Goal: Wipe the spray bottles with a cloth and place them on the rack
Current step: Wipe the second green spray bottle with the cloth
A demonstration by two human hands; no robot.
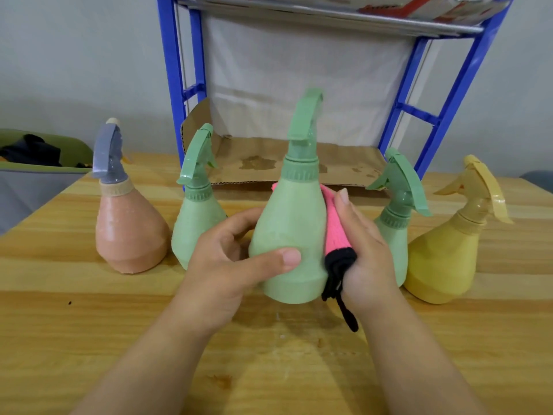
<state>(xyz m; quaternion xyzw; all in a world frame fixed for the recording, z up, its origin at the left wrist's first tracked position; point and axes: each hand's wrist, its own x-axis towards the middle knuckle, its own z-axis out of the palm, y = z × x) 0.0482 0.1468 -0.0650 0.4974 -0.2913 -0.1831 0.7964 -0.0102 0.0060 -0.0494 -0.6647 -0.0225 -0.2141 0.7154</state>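
Left forearm enters from 7 o'clock; left hand grips the green spray bottle at its 9 o'clock side, thumb across the front. Right forearm enters from 5 o'clock; right hand holds the pink cloth against its 3 o'clock side.

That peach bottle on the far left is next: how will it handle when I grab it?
Probably slippery: the peach bottle shows droplets on its body. Its wide base under a narrow neck suggests it stands steady and resists tipping if nudged. It looks like rigid plastic, so likely won't buckle; weight unclear, since the opaque body hides any fill.
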